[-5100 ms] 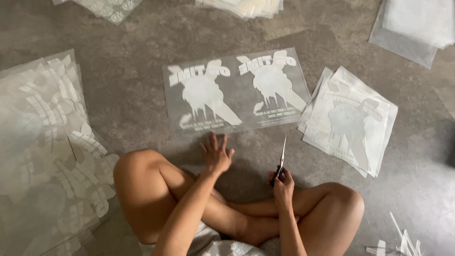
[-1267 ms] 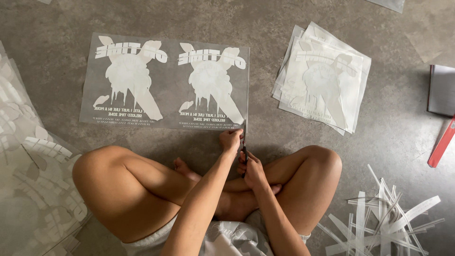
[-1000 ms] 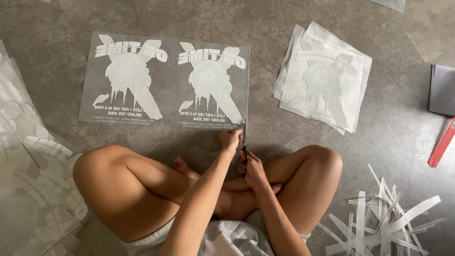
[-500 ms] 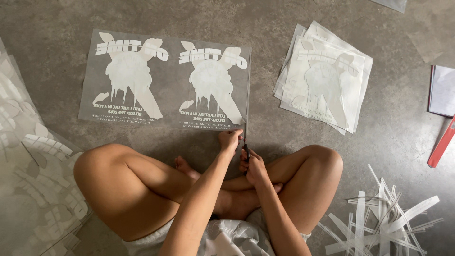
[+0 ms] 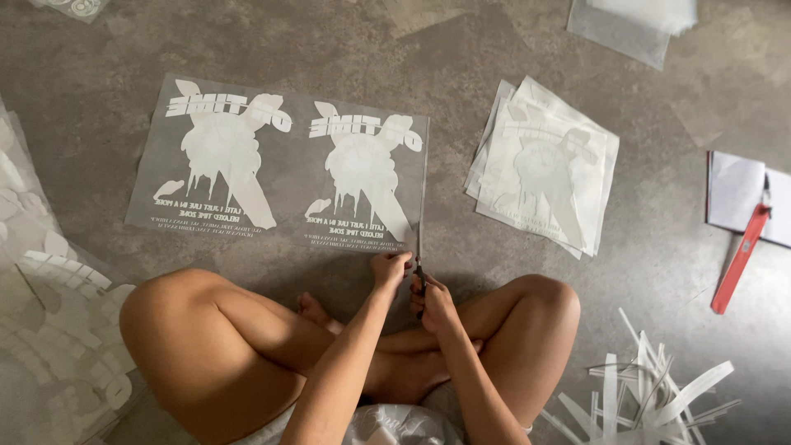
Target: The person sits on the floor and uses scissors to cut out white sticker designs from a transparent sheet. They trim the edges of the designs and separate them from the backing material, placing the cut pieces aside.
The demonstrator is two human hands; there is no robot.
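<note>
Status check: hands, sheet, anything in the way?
Right hand shut on scissors. Left hand pinching printed sheet at near corner. Blades at its right edge; nothing obstructing.

Mottled grey-brown stone-look floor (image 5: 346, 49), seen from above, evenly lit with soft shadow near the bottom centre. Stack of white printed sheets (image 5: 545, 165) at right. Open notebook (image 5: 746, 198) with a red strip (image 5: 740, 258) lying across it at far right. Pile of white cut strips (image 5: 651, 395) at lower right. Clear film with white shapes (image 5: 41, 313) along the left edge.
</note>
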